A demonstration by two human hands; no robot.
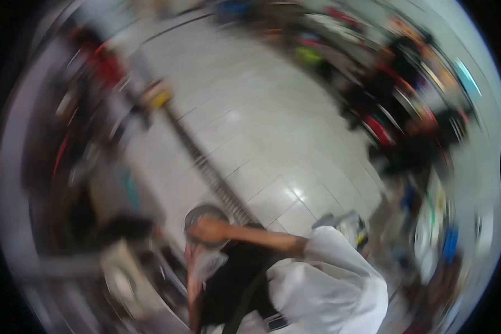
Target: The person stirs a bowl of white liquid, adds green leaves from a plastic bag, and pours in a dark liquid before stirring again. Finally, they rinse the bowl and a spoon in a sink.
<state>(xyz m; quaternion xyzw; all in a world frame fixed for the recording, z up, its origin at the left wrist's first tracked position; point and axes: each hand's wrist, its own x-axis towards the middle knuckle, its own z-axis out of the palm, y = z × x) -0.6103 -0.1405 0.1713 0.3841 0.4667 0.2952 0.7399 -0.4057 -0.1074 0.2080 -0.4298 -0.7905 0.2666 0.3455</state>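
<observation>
One view, the head's, smeared by motion: what I take for the right hand [207, 229] sits at a round grey pan [205, 214] over the tiled floor [261, 122]. I cannot tell either grip; the left hand is lost in blur. Seemingly a reach; next calls for closing firmly on the rim.

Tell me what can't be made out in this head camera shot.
All head view:
- Hand on the round grey thing: motion blur hides its grip and which hand it is.
- Other forearm: its hand is cut off by the bottom edge.
- Clutter along the right wall: smeared, unidentifiable.
</observation>
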